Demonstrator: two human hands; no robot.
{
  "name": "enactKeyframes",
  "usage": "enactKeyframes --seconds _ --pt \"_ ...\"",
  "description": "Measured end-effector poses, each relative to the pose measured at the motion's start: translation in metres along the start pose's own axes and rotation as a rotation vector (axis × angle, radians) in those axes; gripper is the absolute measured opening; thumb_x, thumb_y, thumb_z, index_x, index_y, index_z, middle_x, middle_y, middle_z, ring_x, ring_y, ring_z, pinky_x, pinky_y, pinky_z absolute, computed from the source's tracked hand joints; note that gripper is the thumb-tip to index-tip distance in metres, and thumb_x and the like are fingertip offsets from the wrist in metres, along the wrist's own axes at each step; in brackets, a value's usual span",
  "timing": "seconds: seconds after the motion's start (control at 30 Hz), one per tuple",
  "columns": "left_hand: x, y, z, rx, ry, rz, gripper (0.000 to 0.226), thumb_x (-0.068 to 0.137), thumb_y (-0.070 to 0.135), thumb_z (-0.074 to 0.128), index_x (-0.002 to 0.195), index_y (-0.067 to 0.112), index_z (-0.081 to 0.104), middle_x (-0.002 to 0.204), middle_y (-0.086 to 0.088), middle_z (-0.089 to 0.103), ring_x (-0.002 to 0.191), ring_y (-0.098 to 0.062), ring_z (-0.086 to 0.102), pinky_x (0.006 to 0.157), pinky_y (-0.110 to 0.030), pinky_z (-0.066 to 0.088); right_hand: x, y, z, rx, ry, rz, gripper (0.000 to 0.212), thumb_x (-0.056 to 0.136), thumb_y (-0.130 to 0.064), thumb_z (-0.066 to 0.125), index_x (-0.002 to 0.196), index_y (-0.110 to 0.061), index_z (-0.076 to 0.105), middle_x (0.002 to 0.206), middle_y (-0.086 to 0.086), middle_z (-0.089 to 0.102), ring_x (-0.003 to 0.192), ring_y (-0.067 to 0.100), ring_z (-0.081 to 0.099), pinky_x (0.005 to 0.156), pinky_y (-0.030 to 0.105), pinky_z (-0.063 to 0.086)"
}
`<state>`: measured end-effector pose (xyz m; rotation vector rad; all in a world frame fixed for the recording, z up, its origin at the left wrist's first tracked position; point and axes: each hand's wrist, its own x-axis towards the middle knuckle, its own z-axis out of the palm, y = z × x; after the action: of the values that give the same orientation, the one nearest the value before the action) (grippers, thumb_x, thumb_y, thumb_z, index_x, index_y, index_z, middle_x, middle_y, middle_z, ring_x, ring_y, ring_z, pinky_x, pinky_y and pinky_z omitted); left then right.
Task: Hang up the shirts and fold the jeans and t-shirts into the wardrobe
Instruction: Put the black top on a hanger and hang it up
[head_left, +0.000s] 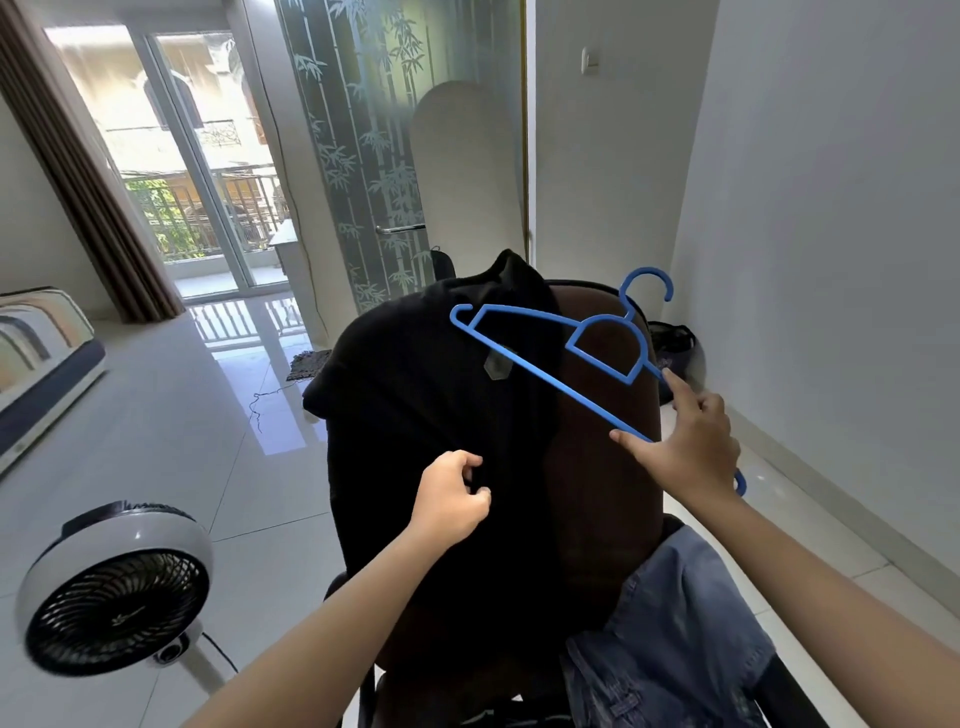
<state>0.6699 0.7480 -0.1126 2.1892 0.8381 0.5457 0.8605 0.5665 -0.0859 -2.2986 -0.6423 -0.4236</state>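
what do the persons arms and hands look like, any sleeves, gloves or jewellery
Both forearms are bare as far as the frame shows, with no sleeves in view. The left hand and right hand wear no gloves, and no rings, watch or bracelets show on the fingers or wrists. No markings are visible on either arm.

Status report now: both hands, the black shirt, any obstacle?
Left hand pinches black shirt draped on chair back. Right hand holds blue hanger, not yet in shirt. Nothing in the way.
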Motion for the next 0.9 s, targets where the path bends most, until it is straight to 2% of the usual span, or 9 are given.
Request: enactKeyframes --seconds 0.13,0.2,0.27,0.33,0.43,0.53,0.6,0.7,0.9 --pt "-0.01 -0.001 0.006 0.016 -0.129 -0.033 0.039 0.08 0.009 0.069 0.118 0.008 0.059 0.097 -0.002 0.055 0.075 -0.013 0.057 0.072 -0.027 0.054 0.0 0.0 -0.002 -0.006 -0.008 0.021 0.094 0.062 -0.052 0.082 0.141 -0.024 0.04 0.11 0.015 0.049 0.1 0.034 0.052 0.081 0.046 0.045" --pt "-0.009 0.002 0.0 0.013 -0.179 -0.053 0.039 0.082 0.01 0.069 0.12 0.008 0.058 0.101 -0.003 0.054 0.075 -0.013 0.058 0.073 -0.027 0.054 0.0 -0.001 -0.002 -0.008 -0.008 0.02 0.094 0.061 -0.052 0.082 0.141 -0.024 0.04 0.109 0.015 0.049 0.099 0.034 0.052 0.081 0.046 0.045" --pt "-0.002 0.005 -0.012 0.071 -0.193 -0.02 0.043 0.083 0.017 0.07 0.123 0.01 0.055 0.111 -0.005 0.053 0.088 -0.016 0.059 0.081 -0.029 0.053 0.0 -0.002 -0.003 -0.011 0.001 0.012 0.094 0.061 -0.051 0.083 0.141 -0.024 0.041 0.108 0.015 0.05 0.098 0.034 0.053 0.081 0.046 0.045" --pt "0.01 0.007 -0.027 0.188 -0.062 0.067 0.05 0.083 0.025 0.069 0.128 0.011 0.053 0.123 -0.007 0.048 0.108 -0.023 0.053 0.093 -0.035 0.049 -0.001 -0.004 -0.005 -0.012 0.012 0.005 0.095 0.06 -0.051 0.084 0.14 -0.024 0.041 0.107 0.015 0.05 0.096 0.034 0.054 0.08 0.046 0.045" --pt "0.033 0.007 -0.054 0.39 0.207 0.122 0.056 0.084 0.026 0.066 0.136 0.018 0.045 0.145 -0.005 0.031 0.127 -0.029 0.035 0.097 -0.04 0.044 -0.003 -0.006 -0.008 -0.015 0.025 -0.017 0.095 0.059 -0.051 0.084 0.14 -0.023 0.043 0.105 0.014 0.051 0.095 0.033 0.055 0.079 0.045 0.046" --pt "0.06 -0.002 -0.081 0.575 0.308 0.116 0.064 0.085 0.02 0.062 0.143 0.026 0.035 0.157 -0.004 0.013 0.139 -0.034 0.018 0.103 -0.05 0.036 -0.004 -0.008 -0.009 -0.027 0.049 -0.048 0.095 0.057 -0.05 0.085 0.139 -0.022 0.045 0.102 0.014 0.052 0.092 0.033 0.056 0.077 0.045 0.047" --pt "0.076 -0.012 -0.096 0.645 0.305 0.13 0.068 0.086 0.013 0.06 0.145 0.028 0.032 0.158 -0.005 0.01 0.14 -0.038 0.017 0.106 -0.054 0.033 -0.005 -0.009 -0.009 -0.028 0.059 -0.057 0.095 0.057 -0.05 0.085 0.138 -0.022 0.046 0.101 0.014 0.052 0.091 0.032 0.056 0.076 0.045 0.047" --pt "0.093 -0.026 -0.108 0.595 0.264 0.142 0.069 0.084 -0.003 0.054 0.145 0.024 0.035 0.154 -0.011 0.021 0.128 -0.042 0.034 0.101 -0.049 0.04 -0.006 -0.012 -0.007 -0.037 0.062 -0.045 0.095 0.056 -0.053 0.084 0.138 -0.024 0.045 0.101 0.011 0.052 0.091 0.03 0.056 0.077 0.046 0.047" --pt "0.113 -0.048 -0.117 0.425 0.272 0.285 0.065 0.074 -0.017 0.048 0.135 0.006 0.05 0.124 -0.019 0.049 0.105 -0.042 0.053 0.094 -0.046 0.046 -0.017 -0.03 0.002 -0.067 0.095 -0.028 0.097 0.054 -0.057 0.082 0.138 -0.029 0.043 0.1 0.009 0.052 0.09 0.027 0.056 0.077 0.048 0.051"
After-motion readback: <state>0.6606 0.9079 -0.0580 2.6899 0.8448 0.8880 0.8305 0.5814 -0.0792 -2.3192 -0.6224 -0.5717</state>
